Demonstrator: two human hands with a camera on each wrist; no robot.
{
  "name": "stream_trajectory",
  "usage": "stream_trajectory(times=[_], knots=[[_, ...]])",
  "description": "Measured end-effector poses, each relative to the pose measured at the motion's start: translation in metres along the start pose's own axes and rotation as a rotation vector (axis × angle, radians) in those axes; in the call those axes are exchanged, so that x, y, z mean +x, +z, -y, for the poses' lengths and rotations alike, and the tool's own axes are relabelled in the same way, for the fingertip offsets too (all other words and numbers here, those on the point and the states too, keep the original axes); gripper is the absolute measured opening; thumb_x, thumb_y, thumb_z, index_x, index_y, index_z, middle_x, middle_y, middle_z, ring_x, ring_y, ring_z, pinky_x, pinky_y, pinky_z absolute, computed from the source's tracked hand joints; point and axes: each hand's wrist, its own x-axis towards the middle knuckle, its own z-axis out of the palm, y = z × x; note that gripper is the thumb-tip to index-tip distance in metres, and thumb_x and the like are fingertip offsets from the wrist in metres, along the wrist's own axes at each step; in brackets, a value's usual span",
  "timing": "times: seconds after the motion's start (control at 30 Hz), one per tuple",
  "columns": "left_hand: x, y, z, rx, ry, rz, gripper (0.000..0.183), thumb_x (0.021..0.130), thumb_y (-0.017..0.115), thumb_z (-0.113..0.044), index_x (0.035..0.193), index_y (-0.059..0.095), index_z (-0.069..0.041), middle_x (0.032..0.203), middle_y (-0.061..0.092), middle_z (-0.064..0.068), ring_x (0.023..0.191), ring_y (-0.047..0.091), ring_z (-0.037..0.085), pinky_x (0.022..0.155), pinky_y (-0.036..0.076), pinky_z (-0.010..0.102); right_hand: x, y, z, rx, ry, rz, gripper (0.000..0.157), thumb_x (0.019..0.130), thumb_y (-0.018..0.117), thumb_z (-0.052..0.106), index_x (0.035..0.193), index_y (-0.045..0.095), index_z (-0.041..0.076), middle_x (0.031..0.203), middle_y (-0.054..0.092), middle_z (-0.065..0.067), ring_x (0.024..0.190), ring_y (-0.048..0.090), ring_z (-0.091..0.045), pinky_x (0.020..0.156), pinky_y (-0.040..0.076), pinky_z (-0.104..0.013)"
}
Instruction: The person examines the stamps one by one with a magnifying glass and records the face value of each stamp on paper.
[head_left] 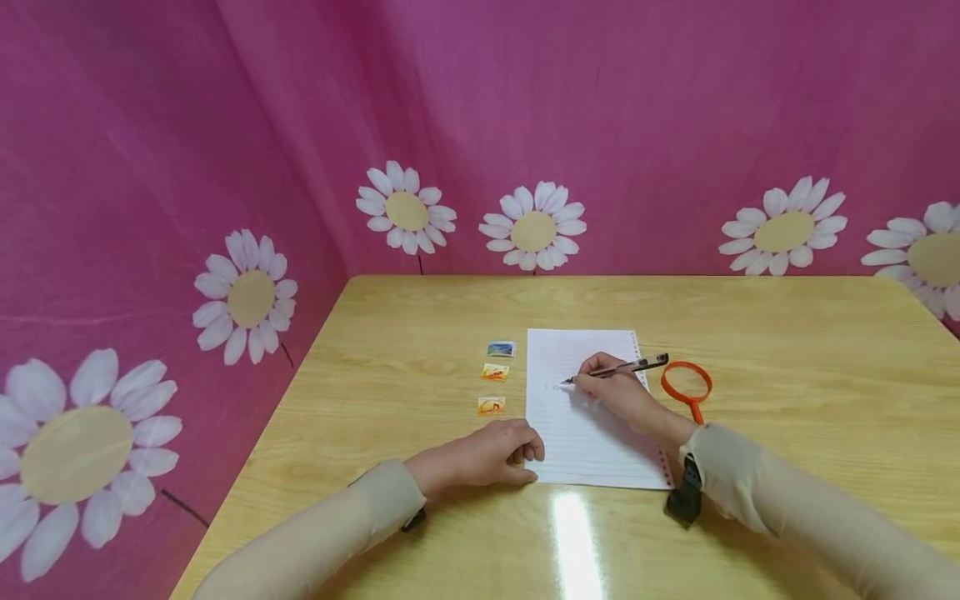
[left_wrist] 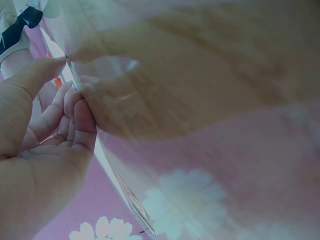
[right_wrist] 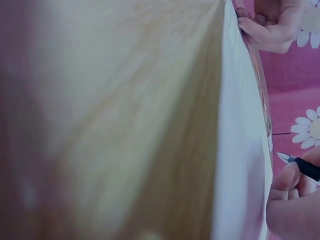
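Note:
My right hand [head_left: 622, 398] pinches a black-and-clear pen [head_left: 633, 365] between thumb and fingers, above a lined sheet of paper [head_left: 581, 454] with holes along its right side. The pen's tip points at a short line of faint handwriting on the upper left of the sheet; the words are too small to read. In the right wrist view the pen's pale tip and dark grip [right_wrist: 306, 168] show clearly. My left hand [head_left: 491, 452] rests at the sheet's lower left edge, fingers loosely curled, thumb apart. It holds nothing in the left wrist view.
Left of the sheet lie three small stamp-like pictures: a blue-green one [head_left: 501, 349], an orange-yellow one [head_left: 495, 372] and another orange-yellow one [head_left: 491, 406]. A red magnifying glass [head_left: 697, 412] lies beside my right wrist. A pink flowered cloth [head_left: 600, 100] stands behind the wooden table [head_left: 817, 358].

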Motion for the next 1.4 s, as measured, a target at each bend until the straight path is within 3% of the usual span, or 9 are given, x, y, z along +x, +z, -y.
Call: stream_trajectory(times=[0.33, 0.73, 1.4], knots=[[-0.001, 0.001, -0.002, 0.0, -0.007, 0.005, 0.016, 0.091, 0.07, -0.016, 0.103, 0.063, -0.008, 0.094, 0.057, 0.001, 0.081, 0.046, 0.002, 0.075, 0.042, 0.012, -0.005, -0.004, 0.001, 0.066, -0.049, 0.0, 0.01, 0.089, 0.061, 0.006, 0.093, 0.054, 0.0, 0.067, 0.051, 0.009, 0.061, 0.049, -0.005, 0.057, 0.039, -0.021], [-0.002, -0.001, -0.004, -0.01, -0.014, 0.005, 0.017, 0.091, 0.069, -0.017, 0.105, 0.062, -0.008, 0.096, 0.057, 0.001, 0.082, 0.047, 0.003, 0.076, 0.042, 0.012, -0.007, -0.009, 0.001, 0.03, -0.086, 0.005, 0.013, 0.089, 0.061, 0.005, 0.095, 0.053, -0.002, 0.067, 0.051, 0.01, 0.059, 0.048, -0.004, 0.055, 0.039, -0.019], [-0.004, 0.0, -0.004, -0.018, -0.022, 0.009, 0.016, 0.091, 0.069, -0.017, 0.104, 0.063, -0.009, 0.095, 0.056, -0.001, 0.083, 0.046, 0.002, 0.077, 0.042, 0.013, -0.02, -0.032, -0.004, 0.046, -0.079, -0.016, 0.018, 0.088, 0.062, 0.005, 0.099, 0.052, -0.004, 0.078, 0.056, 0.01, 0.067, 0.048, -0.003, 0.061, 0.041, -0.019]])
